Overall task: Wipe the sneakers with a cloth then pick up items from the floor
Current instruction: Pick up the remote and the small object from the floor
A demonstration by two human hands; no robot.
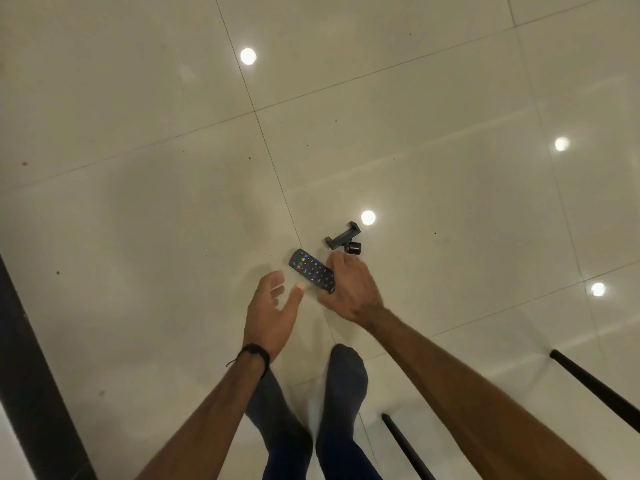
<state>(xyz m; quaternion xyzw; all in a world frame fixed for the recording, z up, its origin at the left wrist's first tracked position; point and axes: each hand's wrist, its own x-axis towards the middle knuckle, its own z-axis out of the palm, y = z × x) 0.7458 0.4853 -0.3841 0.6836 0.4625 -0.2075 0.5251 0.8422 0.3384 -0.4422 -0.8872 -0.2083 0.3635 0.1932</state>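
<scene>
A black remote control [309, 268] with coloured buttons is gripped at its near end by my right hand [349, 291], just above the pale tiled floor. My left hand [272, 311] hovers beside it, palm turned inward, fingers spread and holding nothing. A dark phone-holder clamp [343, 237] with a round black knob lies on the floor just beyond my right hand. No sneakers or cloth are in view.
My two feet in dark socks [343, 382] stand on the tiles below the hands. Two black poles [599, 389] slant in at the lower right. A dark strip [31, 375] runs along the left edge. Ceiling lights reflect on the glossy floor.
</scene>
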